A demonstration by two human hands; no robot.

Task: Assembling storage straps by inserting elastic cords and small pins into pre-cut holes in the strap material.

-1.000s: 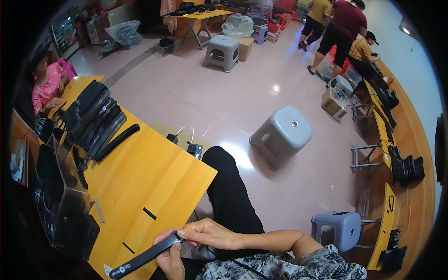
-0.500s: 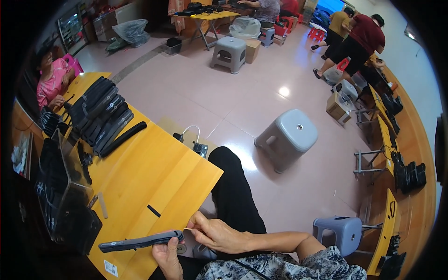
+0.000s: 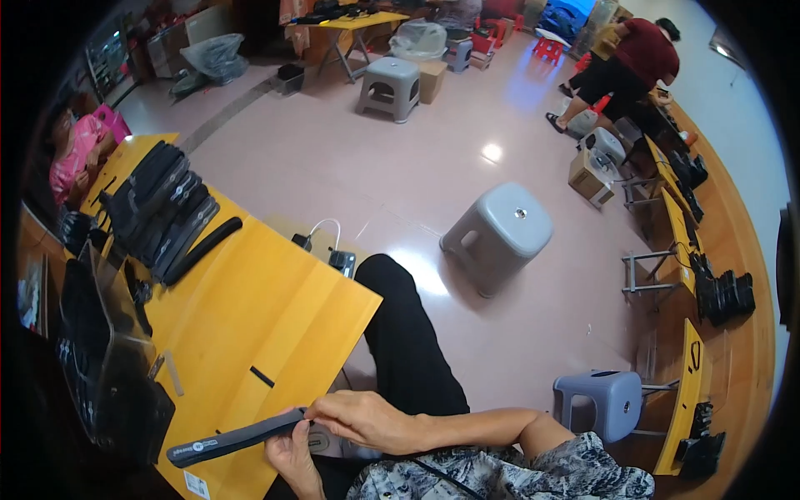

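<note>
A long, narrow, dark grey padded strap point(image 3: 237, 437) with pale printing near its far end slants over the near edge of the yellow table. My left hand point(image 3: 293, 460) grips its near end from below, the thumb laid along the side. My right hand point(image 3: 360, 419) is closed at the tip of that same end, fingertips pinched together against it. Whatever small thing the right fingertips may hold is hidden. On the table point(image 3: 275, 308) beyond the strap lies a short black strip point(image 3: 262, 377).
Stacked dark padded straps point(image 3: 167, 212) fill the table's far left, beside a clear plastic bin point(image 3: 112, 308) of black pieces. A flat beige stick point(image 3: 173, 373) lies near the bin. A grey stool point(image 3: 500, 233) stands on the floor. A person in pink point(image 3: 82, 154) sits at the far end.
My right hand has come in against the strap's end; the thin pale piece at its fingertips no longer shows. The strap has turned slightly, and the whole view has shifted a little.
</note>
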